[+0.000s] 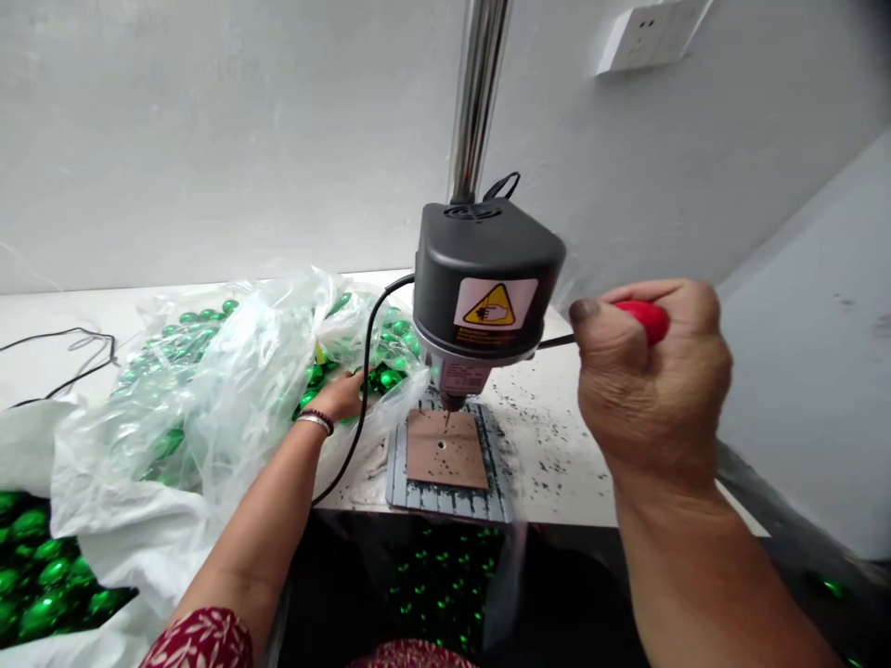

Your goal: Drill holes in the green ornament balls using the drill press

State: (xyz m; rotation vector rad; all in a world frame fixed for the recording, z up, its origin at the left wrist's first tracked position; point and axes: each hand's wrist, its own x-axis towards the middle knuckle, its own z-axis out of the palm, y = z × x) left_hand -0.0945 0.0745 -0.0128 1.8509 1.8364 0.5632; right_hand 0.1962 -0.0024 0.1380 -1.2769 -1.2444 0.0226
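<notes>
My right hand (pixel 651 371) is wrapped round the red knob (pixel 641 320) of the lever on a black drill press (pixel 487 269). Under its thin bit lies a brown square board (pixel 445 459) with a small hole, on a grey slotted base plate (pixel 400 478). To the left, my left hand (pixel 341 397) reaches in among shiny green balls (pixel 390 378) inside a clear plastic bag (pixel 237 390). Its fingertips are hidden by the balls and the cable, so its grip does not show.
Dark shavings are scattered over the white table (pixel 571 464). A black cable (pixel 366 371) curves down left of the drill. More green balls (pixel 48 575) fill a white bag at lower left, and others sit below the table edge. A socket (pixel 644 37) is on the wall.
</notes>
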